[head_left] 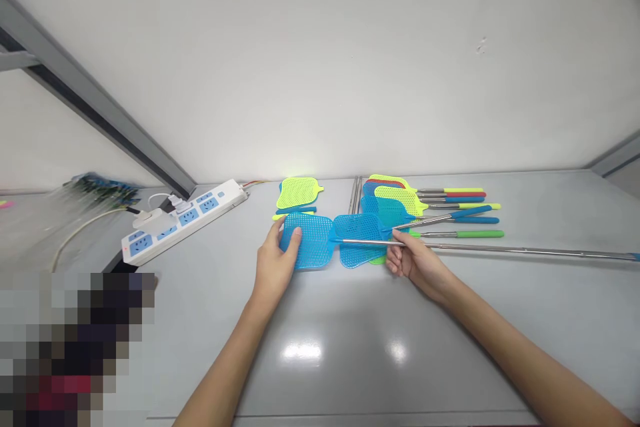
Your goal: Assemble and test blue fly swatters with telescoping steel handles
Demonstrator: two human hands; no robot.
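A blue fly swatter [313,241] with a long, extended metal rod spans the middle of the head view. My left hand [276,259] grips its perforated paddle at the left edge, thumb on top. My right hand [413,259] is closed round the metal rod, which runs on to a blue end at the right edge of the view. Just behind the rod lies a pile of several fly swatters [397,202] in yellow, blue, red and green, their handles pointing right. Beyond my left hand rest loose paddles, a yellow paddle [299,193] uppermost.
A white power strip [185,221] with plugs in it lies at the left. Thin metal rods [355,195] lie between the loose paddles and the pile. Clear plastic packaging [95,207] is at the far left, and a wall stands behind the grey table [350,360].
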